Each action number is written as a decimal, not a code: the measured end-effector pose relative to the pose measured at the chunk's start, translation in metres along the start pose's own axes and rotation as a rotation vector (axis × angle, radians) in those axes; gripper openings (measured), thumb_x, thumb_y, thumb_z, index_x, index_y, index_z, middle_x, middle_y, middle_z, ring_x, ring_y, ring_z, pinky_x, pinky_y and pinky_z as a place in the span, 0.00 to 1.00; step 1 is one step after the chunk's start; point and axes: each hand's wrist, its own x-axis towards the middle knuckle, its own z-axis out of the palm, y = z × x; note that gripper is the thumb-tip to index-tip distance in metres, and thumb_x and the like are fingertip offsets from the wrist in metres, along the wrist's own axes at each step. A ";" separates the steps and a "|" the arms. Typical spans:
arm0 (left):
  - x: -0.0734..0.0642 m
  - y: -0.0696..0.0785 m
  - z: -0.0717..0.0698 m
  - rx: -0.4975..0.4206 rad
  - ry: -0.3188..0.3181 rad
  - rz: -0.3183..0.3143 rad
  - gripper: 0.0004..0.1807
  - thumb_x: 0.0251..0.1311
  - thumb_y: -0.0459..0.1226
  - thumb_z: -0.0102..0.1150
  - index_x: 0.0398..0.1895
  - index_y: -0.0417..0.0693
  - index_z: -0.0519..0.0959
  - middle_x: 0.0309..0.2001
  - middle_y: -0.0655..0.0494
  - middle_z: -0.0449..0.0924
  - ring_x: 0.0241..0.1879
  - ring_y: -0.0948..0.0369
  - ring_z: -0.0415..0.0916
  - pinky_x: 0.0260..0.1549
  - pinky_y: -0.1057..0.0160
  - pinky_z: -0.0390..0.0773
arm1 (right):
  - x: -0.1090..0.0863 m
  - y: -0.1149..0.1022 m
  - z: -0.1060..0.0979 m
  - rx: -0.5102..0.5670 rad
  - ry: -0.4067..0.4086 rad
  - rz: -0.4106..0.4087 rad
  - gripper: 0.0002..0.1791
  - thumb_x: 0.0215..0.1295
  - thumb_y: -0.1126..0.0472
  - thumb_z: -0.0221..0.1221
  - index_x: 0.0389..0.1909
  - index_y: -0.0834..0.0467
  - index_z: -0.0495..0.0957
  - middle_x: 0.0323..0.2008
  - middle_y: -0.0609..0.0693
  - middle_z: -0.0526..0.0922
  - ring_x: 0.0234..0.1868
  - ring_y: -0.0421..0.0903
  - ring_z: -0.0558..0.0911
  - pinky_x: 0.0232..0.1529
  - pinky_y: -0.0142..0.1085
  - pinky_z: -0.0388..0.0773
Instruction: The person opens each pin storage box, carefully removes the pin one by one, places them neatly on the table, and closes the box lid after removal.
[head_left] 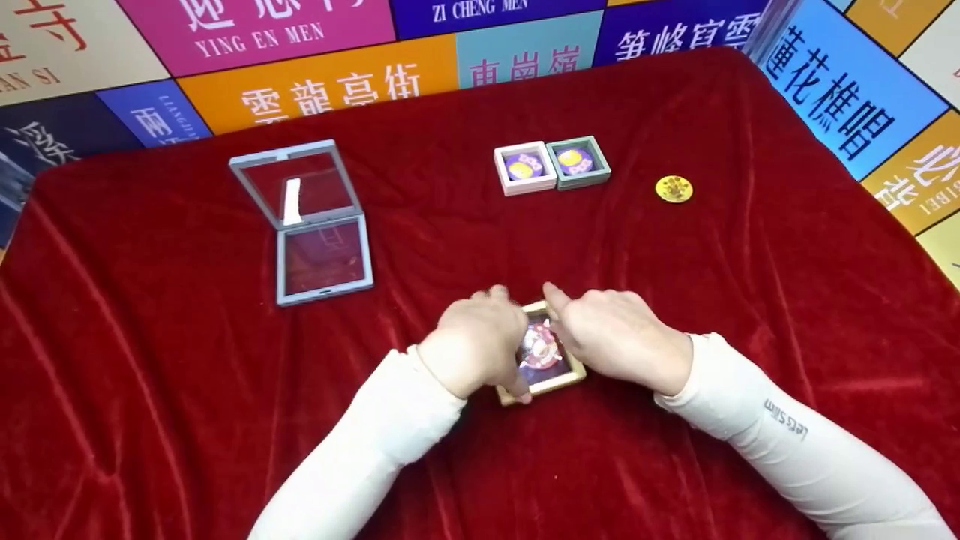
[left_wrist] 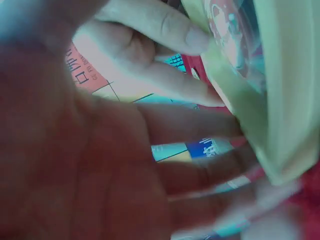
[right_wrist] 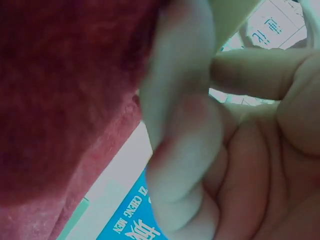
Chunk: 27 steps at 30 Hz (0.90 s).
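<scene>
Both hands are at a small yellow display frame (head_left: 564, 381) with a round pink-and-red badge (head_left: 541, 346) behind its clear window. My left hand (head_left: 480, 341) grips it from the left, thumb at the near edge and fingers toward the far edge. In the left wrist view, the fingers reach along the rim of the display frame (left_wrist: 295, 90). On the right side, my right hand (head_left: 619, 330) holds the frame, index finger at its far right corner. The right wrist view shows this hand's curled fingers (right_wrist: 185, 145) and its thumb against the yellow edge (right_wrist: 232, 22).
A larger blue-grey display frame (head_left: 365, 251) stands unfolded at the left. Toward the back are a white small frame (head_left: 525, 189) and a green small frame (head_left: 583, 181), side by side, each with a purple badge. A yellow round badge (head_left: 674, 190) lies right of them on red velvet cloth (head_left: 187, 390).
</scene>
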 end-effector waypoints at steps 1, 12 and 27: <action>0.000 0.001 0.000 0.006 0.004 -0.030 0.47 0.31 0.63 0.73 0.55 0.46 0.75 0.51 0.49 0.73 0.49 0.55 0.75 0.44 0.57 0.79 | 0.000 0.001 0.000 0.001 0.027 0.003 0.26 0.65 0.56 0.51 0.62 0.63 0.69 0.15 0.53 0.75 0.16 0.52 0.74 0.13 0.43 0.66; 0.009 0.005 0.013 0.205 0.341 -0.168 0.15 0.62 0.37 0.51 0.48 0.52 0.83 0.31 0.57 0.87 0.29 0.60 0.84 0.22 0.61 0.78 | -0.005 0.001 -0.012 0.090 0.103 0.005 0.29 0.67 0.47 0.52 0.62 0.59 0.67 0.42 0.57 0.85 0.39 0.56 0.85 0.31 0.51 0.78; 0.003 0.001 0.003 0.105 0.275 0.134 0.43 0.48 0.63 0.60 0.62 0.47 0.69 0.61 0.49 0.73 0.60 0.53 0.71 0.49 0.53 0.77 | 0.003 0.011 -0.002 0.038 0.175 0.021 0.11 0.56 0.55 0.63 0.21 0.53 0.73 0.13 0.47 0.73 0.14 0.49 0.72 0.11 0.41 0.63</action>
